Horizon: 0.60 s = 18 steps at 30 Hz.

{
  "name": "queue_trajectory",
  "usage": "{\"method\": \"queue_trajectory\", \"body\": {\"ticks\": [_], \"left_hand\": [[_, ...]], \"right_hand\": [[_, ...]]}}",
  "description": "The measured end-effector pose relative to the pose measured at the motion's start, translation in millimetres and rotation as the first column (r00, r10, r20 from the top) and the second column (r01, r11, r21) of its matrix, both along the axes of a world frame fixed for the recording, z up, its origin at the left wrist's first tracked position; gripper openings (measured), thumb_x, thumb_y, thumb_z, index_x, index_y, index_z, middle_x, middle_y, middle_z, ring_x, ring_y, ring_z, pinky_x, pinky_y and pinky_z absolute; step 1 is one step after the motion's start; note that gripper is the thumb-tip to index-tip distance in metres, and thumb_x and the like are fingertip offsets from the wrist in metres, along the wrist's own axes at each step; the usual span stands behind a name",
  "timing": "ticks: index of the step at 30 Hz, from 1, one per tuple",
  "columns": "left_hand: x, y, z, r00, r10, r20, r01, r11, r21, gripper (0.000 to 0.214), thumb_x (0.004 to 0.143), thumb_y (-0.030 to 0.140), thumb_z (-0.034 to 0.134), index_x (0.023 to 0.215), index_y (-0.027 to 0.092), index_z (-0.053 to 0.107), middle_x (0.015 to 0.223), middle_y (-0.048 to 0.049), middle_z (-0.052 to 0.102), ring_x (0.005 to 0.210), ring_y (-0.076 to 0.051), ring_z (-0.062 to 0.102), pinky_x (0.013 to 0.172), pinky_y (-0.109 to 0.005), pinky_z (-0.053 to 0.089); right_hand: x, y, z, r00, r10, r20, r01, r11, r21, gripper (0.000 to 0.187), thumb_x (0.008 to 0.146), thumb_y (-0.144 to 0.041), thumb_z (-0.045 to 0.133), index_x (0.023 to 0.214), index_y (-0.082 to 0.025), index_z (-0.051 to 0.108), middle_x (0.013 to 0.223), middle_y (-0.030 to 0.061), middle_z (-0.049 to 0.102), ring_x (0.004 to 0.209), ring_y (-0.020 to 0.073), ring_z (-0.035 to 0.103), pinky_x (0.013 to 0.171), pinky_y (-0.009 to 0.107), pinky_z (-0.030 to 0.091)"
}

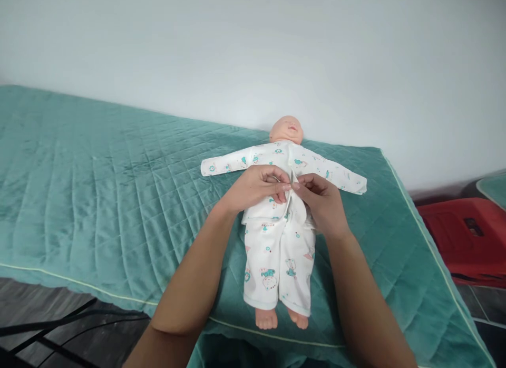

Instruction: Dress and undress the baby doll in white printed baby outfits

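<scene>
A baby doll lies on its back with its head toward the wall and its arms spread out. It wears a white printed jacket and matching trousers, with its bare feet showing below. My left hand pinches the jacket's front edge over the belly. Opposite it, my right hand grips the other front edge, the fingertips of both hands nearly meeting. Above and below them the front gapes a little. Any fastener between the fingers is too small to make out.
A green quilted cover with pale piping spreads over the table under the doll. Behind it rises a white wall. A red plastic stool or chair stands at the right. Dark metal bars show at lower left above the floor.
</scene>
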State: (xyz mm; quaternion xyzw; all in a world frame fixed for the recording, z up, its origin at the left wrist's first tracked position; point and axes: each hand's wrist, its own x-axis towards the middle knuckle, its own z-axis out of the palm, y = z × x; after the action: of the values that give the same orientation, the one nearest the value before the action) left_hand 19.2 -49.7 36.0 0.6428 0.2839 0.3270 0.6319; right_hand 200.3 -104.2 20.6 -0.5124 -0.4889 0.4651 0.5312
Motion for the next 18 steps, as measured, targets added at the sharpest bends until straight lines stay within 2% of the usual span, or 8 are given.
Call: {"method": "queue_trajectory", "body": {"ticks": [6, 11, 18], "left_hand": [[-3.2, 3.7, -3.0, 0.999, -0.018, -0.029, 0.018, 1.0, -0.013, 0.026, 0.078, 0.034, 0.079, 0.092, 0.014, 0.069, 0.07, -0.0046, 0.074, 0.064, -0.013, 0.068, 0.066, -0.026, 0.056], [-4.4, 5.8, -4.1, 0.999, -0.025, -0.022, 0.024, 1.0, -0.018, 0.024, 0.077, 0.031, 0.081, 0.087, 0.014, 0.068, 0.067, -0.0034, 0.072, 0.06, -0.013, 0.068, 0.062, -0.024, 0.056], [-5.8, 7.2, -6.9, 0.999, -0.025, -0.023, 0.025, 1.0, -0.007, 0.023, 0.078, 0.032, 0.081, 0.087, 0.014, 0.069, 0.065, -0.0025, 0.07, 0.059, -0.013, 0.068, 0.06, -0.024, 0.056]], "right_hand": [[0.7, 1.2, 1.4, 0.996, 0.023, 0.086, -0.024, 1.0, 0.012, 0.028, 0.084, -0.048, 0.071, 0.078, -0.021, 0.067, 0.061, -0.0041, 0.056, 0.055, 0.0103, 0.049, 0.053, 0.024, 0.039], [1.6, 2.3, 2.7, 0.995, 0.079, 0.057, -0.08, 0.997, 0.009, 0.033, 0.089, -0.049, 0.067, 0.075, -0.02, 0.068, 0.061, -0.0011, 0.064, 0.055, 0.0114, 0.059, 0.056, 0.025, 0.05], [0.1, 1.2, 6.4, 0.994, 0.074, 0.081, -0.075, 0.997, 0.003, 0.035, 0.087, -0.051, 0.068, 0.072, -0.02, 0.067, 0.06, 0.0, 0.067, 0.053, 0.0121, 0.061, 0.057, 0.026, 0.054]]}}
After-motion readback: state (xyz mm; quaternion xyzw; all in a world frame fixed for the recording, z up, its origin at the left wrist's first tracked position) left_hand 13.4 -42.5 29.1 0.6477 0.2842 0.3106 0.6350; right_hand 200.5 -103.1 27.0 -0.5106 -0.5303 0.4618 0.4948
